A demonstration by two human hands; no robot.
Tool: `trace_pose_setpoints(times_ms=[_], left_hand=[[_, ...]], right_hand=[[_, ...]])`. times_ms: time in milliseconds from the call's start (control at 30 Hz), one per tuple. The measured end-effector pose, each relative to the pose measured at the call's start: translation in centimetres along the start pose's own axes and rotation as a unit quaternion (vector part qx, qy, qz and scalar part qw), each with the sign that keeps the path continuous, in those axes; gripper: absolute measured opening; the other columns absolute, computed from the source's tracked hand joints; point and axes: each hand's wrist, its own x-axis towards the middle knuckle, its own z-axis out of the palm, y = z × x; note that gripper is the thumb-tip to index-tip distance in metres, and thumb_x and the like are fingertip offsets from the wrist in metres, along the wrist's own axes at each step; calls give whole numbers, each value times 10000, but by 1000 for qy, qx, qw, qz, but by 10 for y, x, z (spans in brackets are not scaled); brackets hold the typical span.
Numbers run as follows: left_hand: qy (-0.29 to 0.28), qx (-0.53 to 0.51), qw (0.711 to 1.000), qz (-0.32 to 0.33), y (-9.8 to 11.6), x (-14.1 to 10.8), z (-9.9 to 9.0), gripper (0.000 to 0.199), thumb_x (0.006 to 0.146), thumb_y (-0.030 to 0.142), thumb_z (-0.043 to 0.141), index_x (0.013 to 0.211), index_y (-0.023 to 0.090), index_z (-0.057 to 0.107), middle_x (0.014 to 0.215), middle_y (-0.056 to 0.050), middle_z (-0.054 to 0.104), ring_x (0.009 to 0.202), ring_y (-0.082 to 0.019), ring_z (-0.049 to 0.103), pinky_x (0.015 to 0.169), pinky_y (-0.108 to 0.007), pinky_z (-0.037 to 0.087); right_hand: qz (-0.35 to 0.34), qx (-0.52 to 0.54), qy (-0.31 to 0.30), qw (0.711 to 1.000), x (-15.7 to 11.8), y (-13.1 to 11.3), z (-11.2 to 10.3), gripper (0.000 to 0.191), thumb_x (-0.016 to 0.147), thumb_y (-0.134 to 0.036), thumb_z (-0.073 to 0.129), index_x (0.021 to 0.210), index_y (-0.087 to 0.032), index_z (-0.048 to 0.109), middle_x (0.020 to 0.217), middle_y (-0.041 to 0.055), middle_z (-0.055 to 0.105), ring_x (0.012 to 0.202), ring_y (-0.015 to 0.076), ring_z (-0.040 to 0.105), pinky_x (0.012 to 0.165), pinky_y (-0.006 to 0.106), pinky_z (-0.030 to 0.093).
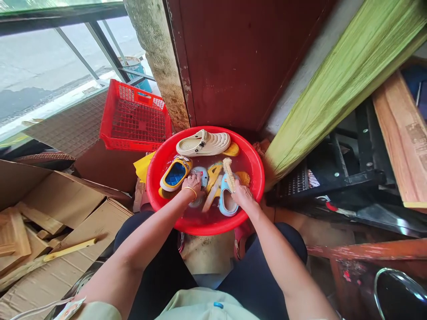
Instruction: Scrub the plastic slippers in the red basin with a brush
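Observation:
A red basin (151,195) of water stands before my knees with several clogs in it. My left hand (192,184) has its fingers curled on a pale blue clog (204,174), partly under water. My right hand (242,195) grips a scrub brush (228,171) with pale bristles; its handle is mostly hidden by the hand. Just beside that hand sits a light blue clog (225,209), sole down. A yellow clog with a blue inside (176,174) leans at the basin's left. Across the back rests a cream clog (213,144). Yellow footwear (215,171) lies in the middle.
A red plastic crate (110,120) stands behind the basin on the left. Cardboard (76,240) and wood pieces lie at left. A dark red panel (247,66) rises behind, a yellow-green cloth (320,98) hangs right, and a red wooden frame (376,251) is at lower right.

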Motion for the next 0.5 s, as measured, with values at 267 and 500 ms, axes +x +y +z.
trace_pose_setpoints(times_ms=[267,500], left_hand=[[123,-119,984,-49,-23,36,-80,524,989,536,511,1384,221,650,1302,-133,730,1270,-337,661,1055,-400,494],[172,-257,947,-82,-19,122,-82,585,876,443,707,1392,179,630,1361,-184,699,1336,-398,584,1154,-566,359]], right_hand=[[-77,104,71,989,-14,26,-22,578,959,-293,613,1502,-203,438,1276,130,737,1128,287,725,919,344,544],[-105,147,140,974,-2,28,-18,543,962,-304,607,1479,-192,486,1277,145,735,1133,293,711,938,365,552]])
